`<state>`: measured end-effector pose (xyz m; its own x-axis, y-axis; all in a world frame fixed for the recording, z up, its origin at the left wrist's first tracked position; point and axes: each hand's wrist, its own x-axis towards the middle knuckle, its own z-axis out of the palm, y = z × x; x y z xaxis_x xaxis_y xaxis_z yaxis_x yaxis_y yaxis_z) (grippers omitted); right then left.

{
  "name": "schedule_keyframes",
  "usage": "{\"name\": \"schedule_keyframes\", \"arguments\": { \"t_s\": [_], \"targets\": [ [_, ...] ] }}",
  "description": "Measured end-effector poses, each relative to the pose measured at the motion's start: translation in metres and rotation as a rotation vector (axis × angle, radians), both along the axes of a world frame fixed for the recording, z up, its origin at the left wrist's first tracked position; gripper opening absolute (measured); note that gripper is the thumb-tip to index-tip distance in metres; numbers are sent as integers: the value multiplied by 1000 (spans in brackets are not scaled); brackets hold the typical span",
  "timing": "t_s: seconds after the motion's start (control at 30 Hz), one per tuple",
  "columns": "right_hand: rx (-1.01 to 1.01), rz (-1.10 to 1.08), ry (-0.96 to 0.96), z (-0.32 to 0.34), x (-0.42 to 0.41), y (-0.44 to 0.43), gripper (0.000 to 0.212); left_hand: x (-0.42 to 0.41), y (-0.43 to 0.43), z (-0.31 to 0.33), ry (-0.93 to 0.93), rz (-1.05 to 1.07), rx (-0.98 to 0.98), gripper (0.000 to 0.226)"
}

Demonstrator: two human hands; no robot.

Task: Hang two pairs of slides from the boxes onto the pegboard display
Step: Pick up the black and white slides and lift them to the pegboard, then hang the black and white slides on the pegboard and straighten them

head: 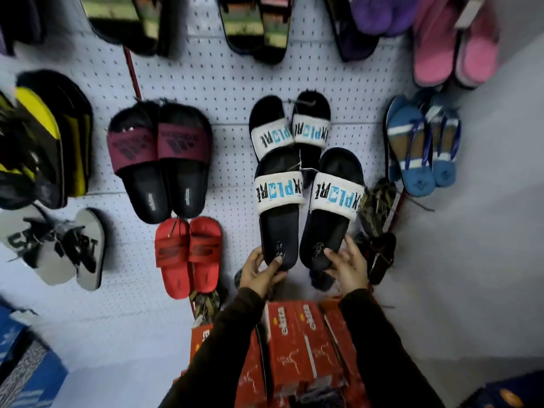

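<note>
Two pairs of black slides with white straps hang against the white pegboard [223,92]. The upper pair [290,125] hangs free. Just below it, overlapping, is the lower pair: my left hand [259,270] grips the heel of the left slide [278,201], thumb on the footbed. My right hand [347,265] holds the heel of the right slide [332,207]. Red shoe boxes [294,343] are stacked below my forearms.
The pegboard carries other footwear: maroon-strapped slides [159,160], small red slides [188,254], blue sandals [421,148], pink slippers [453,51], grey flip-flops [64,248], camouflage slides [376,204]. A plain grey wall [485,231] stands at right. Blue boxes [26,369] lie lower left.
</note>
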<state>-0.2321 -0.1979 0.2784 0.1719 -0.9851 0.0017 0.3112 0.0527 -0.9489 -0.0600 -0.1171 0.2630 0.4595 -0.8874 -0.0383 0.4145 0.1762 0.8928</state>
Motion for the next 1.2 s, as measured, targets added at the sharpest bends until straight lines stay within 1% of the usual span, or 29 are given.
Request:
{"name": "schedule_keyframes", "arguments": {
  "t_s": [0.13,0.27,0.43,0.53,0.67,0.83,0.9,0.93,1.0,1.07,1.13,1.2],
  "targets": [
    [-112,22,-38,56,3,-15,68,2,-12,39,-48,56,-130,20],
    [-205,6,-46,99,9,-35,67,4,-31,78,-80,116,-204,21],
    [-202,23,-51,136,17,-67,67,14,-61,118,-90,162,-236,22],
    [-145,53,-26,139,20,-83,68,18,-78,119,-56,179,-176,23],
    [-48,118,32,122,20,-97,67,15,-95,99,26,199,-65,29],
    [-48,179,100,96,27,-108,64,16,-98,74,-6,197,-19,34],
    [-99,174,173,94,33,-111,62,17,-100,75,-123,250,12,36],
    [-153,145,239,94,35,-113,62,18,-101,77,-215,290,29,41],
    [-340,35,397,97,37,-116,72,19,-104,85,-410,370,27,59],
    [-611,-70,555,102,37,-118,77,19,-105,97,-660,485,-29,67],
    [-867,-121,706,108,41,-121,74,20,-109,109,-954,573,-107,64],
    [-994,-141,857,111,47,-127,70,23,-115,118,-1227,577,-126,61]
  ]
}}
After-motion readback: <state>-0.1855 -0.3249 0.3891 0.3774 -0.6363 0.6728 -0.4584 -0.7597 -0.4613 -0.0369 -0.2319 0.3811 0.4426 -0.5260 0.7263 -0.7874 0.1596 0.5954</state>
